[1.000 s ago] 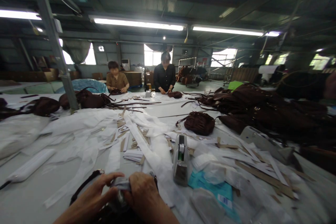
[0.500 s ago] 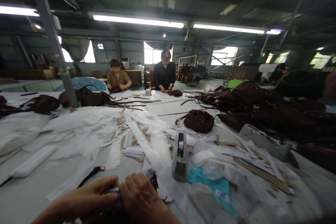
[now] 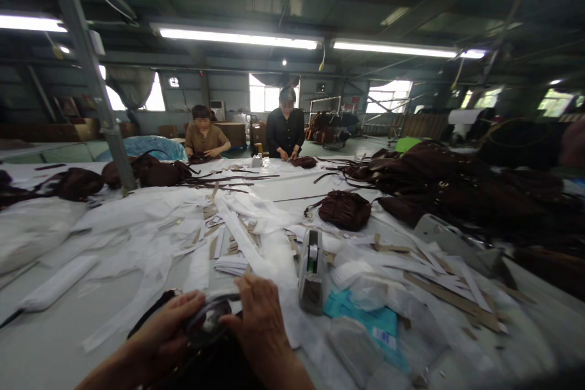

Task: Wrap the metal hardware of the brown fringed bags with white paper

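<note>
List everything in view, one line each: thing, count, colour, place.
table: one, pale grey, fills the foreground
paper strips: many, white, strewn mid-table
card strips: several, tan, right of centre
tape dispenser: one, grey, just right of the hands
packet: one, teal, beside the tape dispenser
lone bag: one, brown, mid-table
bag pile: many, brown, right side
left bags: several, brown, by the post
post: one, grey, left
co-workers: two, dark and tan tops, far end
wrapped piece: one, dark, glossy, between both hands
left hand: grip on the wrapped piece
right hand: grip on the wrapped piece
</note>
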The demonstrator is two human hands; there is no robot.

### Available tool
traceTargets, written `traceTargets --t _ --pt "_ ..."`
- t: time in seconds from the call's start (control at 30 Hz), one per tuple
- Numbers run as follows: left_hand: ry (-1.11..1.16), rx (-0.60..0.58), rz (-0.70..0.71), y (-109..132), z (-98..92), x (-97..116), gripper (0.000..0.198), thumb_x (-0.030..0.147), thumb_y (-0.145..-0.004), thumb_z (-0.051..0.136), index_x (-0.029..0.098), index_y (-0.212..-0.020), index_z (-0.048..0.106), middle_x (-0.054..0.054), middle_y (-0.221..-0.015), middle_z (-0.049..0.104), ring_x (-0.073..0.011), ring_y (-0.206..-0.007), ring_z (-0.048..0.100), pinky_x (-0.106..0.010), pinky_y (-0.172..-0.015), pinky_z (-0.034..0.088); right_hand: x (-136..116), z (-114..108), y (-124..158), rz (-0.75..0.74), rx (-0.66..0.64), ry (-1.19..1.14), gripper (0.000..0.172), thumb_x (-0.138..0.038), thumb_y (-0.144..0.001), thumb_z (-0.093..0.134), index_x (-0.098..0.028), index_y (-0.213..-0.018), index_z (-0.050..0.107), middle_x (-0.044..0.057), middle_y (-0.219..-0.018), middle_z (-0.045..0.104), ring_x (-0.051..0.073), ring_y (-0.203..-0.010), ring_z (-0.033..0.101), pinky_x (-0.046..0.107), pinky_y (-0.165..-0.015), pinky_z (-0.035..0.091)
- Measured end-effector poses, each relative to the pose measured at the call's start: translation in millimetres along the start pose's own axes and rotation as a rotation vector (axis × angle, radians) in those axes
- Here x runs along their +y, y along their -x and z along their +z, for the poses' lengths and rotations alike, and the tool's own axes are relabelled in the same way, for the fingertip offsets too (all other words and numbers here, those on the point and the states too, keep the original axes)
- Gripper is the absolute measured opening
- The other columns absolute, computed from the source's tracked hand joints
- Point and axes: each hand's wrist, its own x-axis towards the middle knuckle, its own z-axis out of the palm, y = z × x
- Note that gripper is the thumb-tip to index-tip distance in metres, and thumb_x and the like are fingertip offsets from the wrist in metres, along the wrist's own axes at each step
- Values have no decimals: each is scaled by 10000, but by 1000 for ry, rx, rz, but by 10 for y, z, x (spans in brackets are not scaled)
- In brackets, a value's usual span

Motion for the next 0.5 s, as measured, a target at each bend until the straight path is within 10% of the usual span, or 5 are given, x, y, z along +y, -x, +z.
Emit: traceTargets --t 0.1,0.2,0.37,0.5 --pt "215 -83 -162 -22 -143 17 385 520 -744 715 147 -712 623 138 -280 234 -8 -265 67 -132 -260 97 -8 -75 126 425 80 -349 449 -538 -918 453 -157 -1108 596 111 -1000 657 244 -928 612 390 -829 487" --pt "370 -243 -257 4 -191 -37 372 504 -777 675 136 -733 640 130 -273 227 -21 -250 93 -144 -254 156 -132 -33 241 675 -145 -810 458 -583 -859 525 -173 -1036 623 3 -697 621 138 -548 574 240 -497 459" --pt "352 -356 -297 63 -76 -185 409 549 -752 680 145 -711 636 121 -250 231 -31 -223 129 -153 -243 170 -272 204 281 664 -269 -1208 534 -636 -824 538 -143 -1023 588 -84 -495 470 54 -346 389 147 -325 301" --pt "118 -111 -81 110 34 -264 418 533 -686 760 150 -786 626 91 -383 432 -7 -261 206 -132 -272 150 -215 469 433 690 -188 -1142 508 -629 -824 552 -140 -940 627 -64 -525 483 44 -367 393 144 -335 297"
